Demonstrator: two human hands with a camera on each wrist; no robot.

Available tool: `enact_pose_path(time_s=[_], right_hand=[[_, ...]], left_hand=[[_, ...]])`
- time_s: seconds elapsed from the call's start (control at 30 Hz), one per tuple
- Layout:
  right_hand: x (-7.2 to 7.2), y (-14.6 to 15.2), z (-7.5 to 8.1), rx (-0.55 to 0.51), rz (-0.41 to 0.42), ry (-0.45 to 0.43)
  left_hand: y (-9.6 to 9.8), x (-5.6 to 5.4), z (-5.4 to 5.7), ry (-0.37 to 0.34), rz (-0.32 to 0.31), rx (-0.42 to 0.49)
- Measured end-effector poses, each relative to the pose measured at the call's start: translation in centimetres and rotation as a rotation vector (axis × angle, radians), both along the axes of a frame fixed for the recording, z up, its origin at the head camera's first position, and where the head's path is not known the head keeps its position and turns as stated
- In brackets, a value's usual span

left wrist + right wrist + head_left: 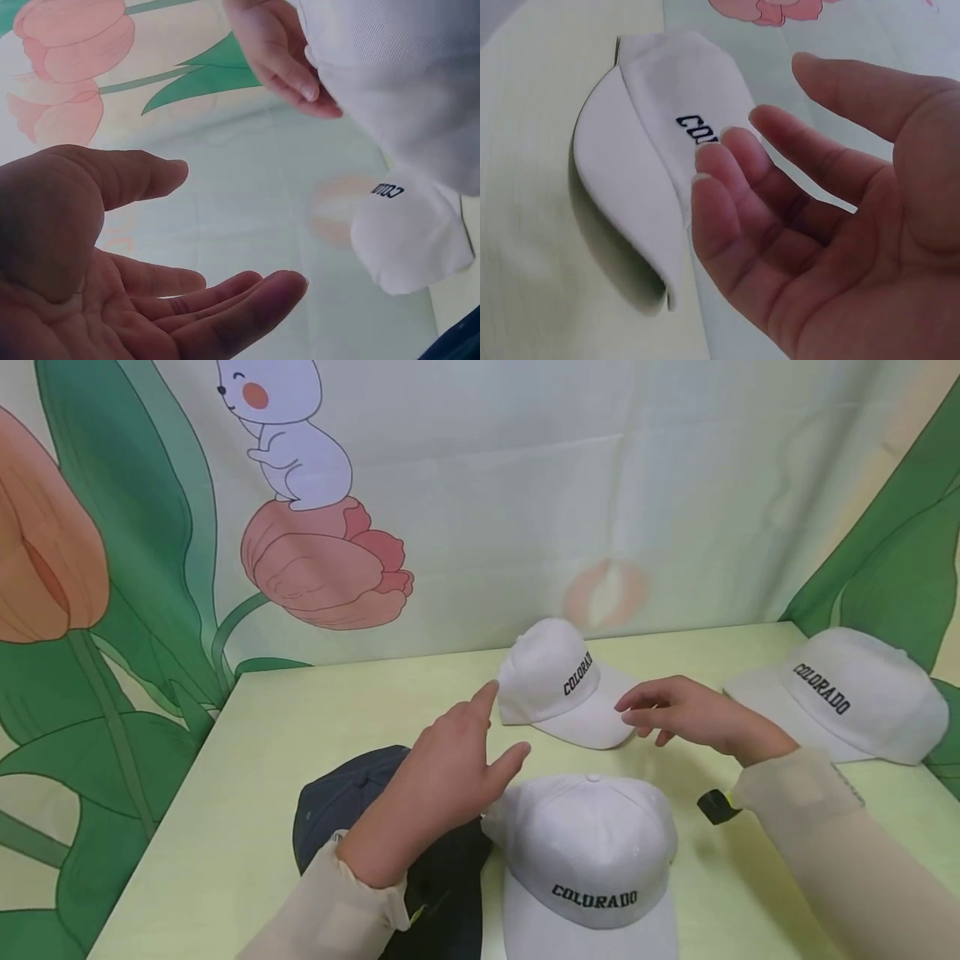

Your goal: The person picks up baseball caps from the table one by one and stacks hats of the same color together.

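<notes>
A white cap lettered COLORADO stands at the back middle of the table, its brim to the front right. Near that brim hovers my right hand, fingers loosely bent and holding nothing. My left hand is above the dark navy cap, fingers extended toward the back cap, thumb apart. In the left wrist view the left palm holds nothing. A second white cap sits at the front, brim toward me, its left side close to the navy cap. The left forearm hides part of the navy cap.
A third white COLORADO cap rests at the right of the pale green table. Behind the table hangs a printed cloth with tulips and a white animal. A small black item shows at the right cuff.
</notes>
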State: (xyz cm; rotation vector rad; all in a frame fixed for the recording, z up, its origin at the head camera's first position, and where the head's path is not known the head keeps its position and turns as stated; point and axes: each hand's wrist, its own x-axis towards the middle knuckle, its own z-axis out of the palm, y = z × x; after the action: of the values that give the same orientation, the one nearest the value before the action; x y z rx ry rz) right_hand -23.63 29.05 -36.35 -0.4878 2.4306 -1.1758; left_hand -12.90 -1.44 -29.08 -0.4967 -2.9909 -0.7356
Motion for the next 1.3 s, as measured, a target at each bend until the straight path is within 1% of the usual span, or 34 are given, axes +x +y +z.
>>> enact_pose_path(time_s=[0.2,0.4,0.53,0.77,1.07,1.3], right_hand=[[-0.3,0.7,-0.6,-0.012,-0.063,-0.032],[-0.9,1.1,-1.4,-0.032,-0.139,-0.057],[-1.2,1.3,-2.0,-0.048,-0.180,-0.063],[-2.1,1.4,-3.1,-0.050,-0.255,-0.085],[-2.6,1.5,-3.7,-0.058,-0.302,-0.130],[-2.9,1.6,-4.1,-0.056,-0.343,-0.162]], left_hand=[[0.3,-1.3,0.5,-0.001,-0.003,-0.028],[0.6,-2.5,0.7,0.016,-0.010,-0.056],[1.1,-3.3,1.0,0.019,-0.003,-0.075],[2.1,-5.1,1.4,-0.004,0.015,-0.109],[2.9,-7.3,1.7,-0.009,0.012,-0.210],[3.4,-9.0,1.6,-0.044,0.029,-0.229]])
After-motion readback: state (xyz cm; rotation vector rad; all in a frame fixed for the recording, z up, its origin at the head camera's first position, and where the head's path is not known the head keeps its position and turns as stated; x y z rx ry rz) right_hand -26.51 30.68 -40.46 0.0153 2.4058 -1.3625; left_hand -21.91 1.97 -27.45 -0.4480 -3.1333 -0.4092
